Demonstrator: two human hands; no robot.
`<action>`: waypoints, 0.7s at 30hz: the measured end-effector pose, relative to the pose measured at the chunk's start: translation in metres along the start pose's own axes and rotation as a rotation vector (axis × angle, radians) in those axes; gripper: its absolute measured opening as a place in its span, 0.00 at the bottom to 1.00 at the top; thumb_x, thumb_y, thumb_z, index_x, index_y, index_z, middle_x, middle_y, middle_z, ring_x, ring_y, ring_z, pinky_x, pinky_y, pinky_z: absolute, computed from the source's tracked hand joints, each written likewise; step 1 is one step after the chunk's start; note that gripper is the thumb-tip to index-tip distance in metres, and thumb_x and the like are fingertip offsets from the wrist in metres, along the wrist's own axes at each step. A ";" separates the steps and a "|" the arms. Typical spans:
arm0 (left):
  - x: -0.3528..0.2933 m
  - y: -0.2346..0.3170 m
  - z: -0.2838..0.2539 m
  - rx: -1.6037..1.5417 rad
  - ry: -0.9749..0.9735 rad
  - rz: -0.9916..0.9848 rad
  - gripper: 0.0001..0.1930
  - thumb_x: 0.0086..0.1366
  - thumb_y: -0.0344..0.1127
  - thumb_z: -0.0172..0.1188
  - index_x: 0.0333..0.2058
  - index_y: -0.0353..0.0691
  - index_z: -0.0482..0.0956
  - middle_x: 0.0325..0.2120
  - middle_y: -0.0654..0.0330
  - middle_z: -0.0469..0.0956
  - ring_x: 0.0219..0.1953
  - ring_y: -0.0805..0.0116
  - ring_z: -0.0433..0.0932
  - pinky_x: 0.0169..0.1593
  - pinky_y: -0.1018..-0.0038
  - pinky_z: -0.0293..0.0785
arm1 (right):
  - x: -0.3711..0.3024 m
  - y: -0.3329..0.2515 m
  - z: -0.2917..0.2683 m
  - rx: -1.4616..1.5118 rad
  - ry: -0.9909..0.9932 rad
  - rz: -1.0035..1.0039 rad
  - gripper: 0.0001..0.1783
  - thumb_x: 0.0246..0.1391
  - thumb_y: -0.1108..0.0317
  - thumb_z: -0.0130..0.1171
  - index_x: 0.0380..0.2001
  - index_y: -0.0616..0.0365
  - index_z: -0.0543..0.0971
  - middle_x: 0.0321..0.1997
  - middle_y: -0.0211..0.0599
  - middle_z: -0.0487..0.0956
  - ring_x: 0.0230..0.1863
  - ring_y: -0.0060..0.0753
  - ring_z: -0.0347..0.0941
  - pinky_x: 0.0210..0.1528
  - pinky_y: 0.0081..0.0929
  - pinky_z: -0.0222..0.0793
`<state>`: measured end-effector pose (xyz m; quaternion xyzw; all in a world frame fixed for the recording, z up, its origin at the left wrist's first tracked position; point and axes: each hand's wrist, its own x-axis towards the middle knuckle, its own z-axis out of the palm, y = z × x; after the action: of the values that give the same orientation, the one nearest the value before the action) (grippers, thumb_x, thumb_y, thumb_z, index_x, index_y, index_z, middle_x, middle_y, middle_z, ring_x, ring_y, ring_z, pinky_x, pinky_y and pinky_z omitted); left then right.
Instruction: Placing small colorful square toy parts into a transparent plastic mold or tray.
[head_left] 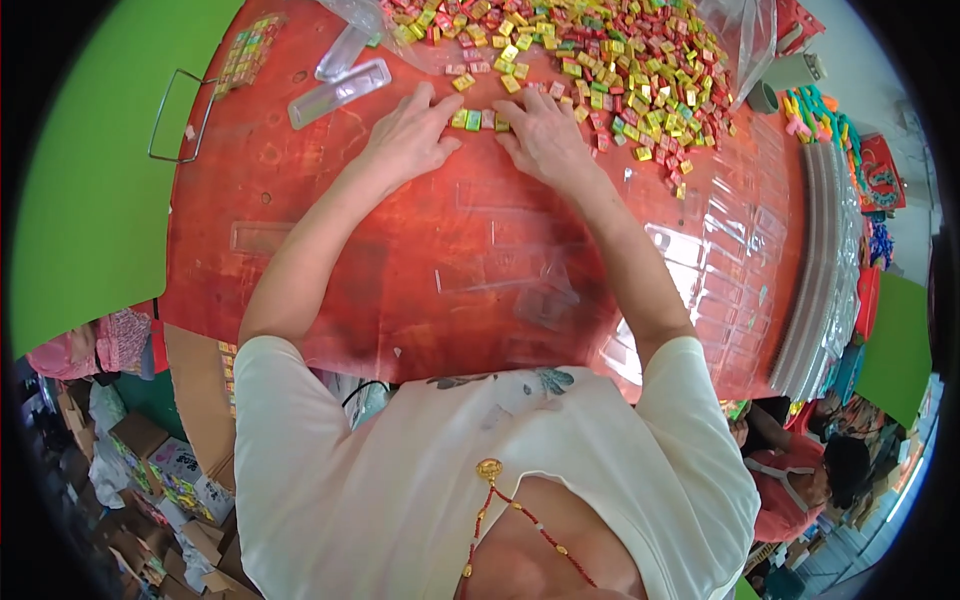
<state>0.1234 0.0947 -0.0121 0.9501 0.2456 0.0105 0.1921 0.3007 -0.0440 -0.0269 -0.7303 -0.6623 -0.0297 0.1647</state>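
A short row of small, brightly wrapped block-shaped pieces [473, 120], yellow, green and pink, lies on the red table cover between my hands. My left hand [408, 135] reaches in from the left, its thumb and fingers bent around the left end of the row. At the right end, my right hand [543, 138] has its thumb on the near side and its fingers on the far side. Just beyond, a large loose heap of the same pieces [630, 75] spreads across the far side. Left of my left hand lies a clear plastic tray [340, 93], long and narrow.
Another clear tray [343, 53] lies behind the first. A filled pack [250, 52] rests at the far left, near a wire frame [180, 118]. Clear plastic trays [715, 245] cover the right side, beside a long nested stack [820, 270]. Another person [800, 475] is at lower right.
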 end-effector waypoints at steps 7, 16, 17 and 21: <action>0.004 0.010 0.015 0.068 0.141 0.028 0.19 0.65 0.40 0.61 0.54 0.50 0.75 0.44 0.52 0.70 0.43 0.49 0.80 0.42 0.55 0.79 | 0.002 0.003 0.017 0.060 0.079 -0.038 0.12 0.54 0.64 0.63 0.42 0.53 0.80 0.41 0.43 0.76 0.43 0.47 0.77 0.44 0.44 0.72; -0.045 0.046 0.009 -0.085 0.155 0.059 0.17 0.63 0.37 0.63 0.50 0.50 0.75 0.41 0.49 0.71 0.39 0.44 0.81 0.37 0.51 0.81 | -0.048 -0.030 -0.028 0.096 0.122 -0.020 0.09 0.56 0.67 0.61 0.40 0.55 0.78 0.37 0.42 0.74 0.42 0.46 0.73 0.43 0.43 0.68; -0.055 0.051 0.013 -0.059 0.183 0.081 0.16 0.64 0.37 0.62 0.51 0.52 0.76 0.41 0.53 0.70 0.36 0.47 0.81 0.35 0.54 0.80 | -0.058 -0.036 -0.035 0.091 0.094 -0.017 0.09 0.56 0.67 0.60 0.40 0.56 0.78 0.37 0.41 0.74 0.42 0.45 0.73 0.44 0.42 0.67; -0.070 0.068 0.028 -0.029 0.131 0.109 0.16 0.64 0.37 0.62 0.51 0.49 0.75 0.39 0.52 0.69 0.37 0.48 0.81 0.34 0.53 0.80 | -0.091 -0.042 -0.035 0.124 -0.024 0.079 0.17 0.54 0.71 0.63 0.48 0.56 0.78 0.43 0.44 0.73 0.46 0.47 0.72 0.47 0.43 0.68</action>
<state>0.0965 -0.0031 -0.0074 0.9565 0.2054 0.0867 0.1883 0.2553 -0.1380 -0.0088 -0.7445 -0.6355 0.0268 0.2029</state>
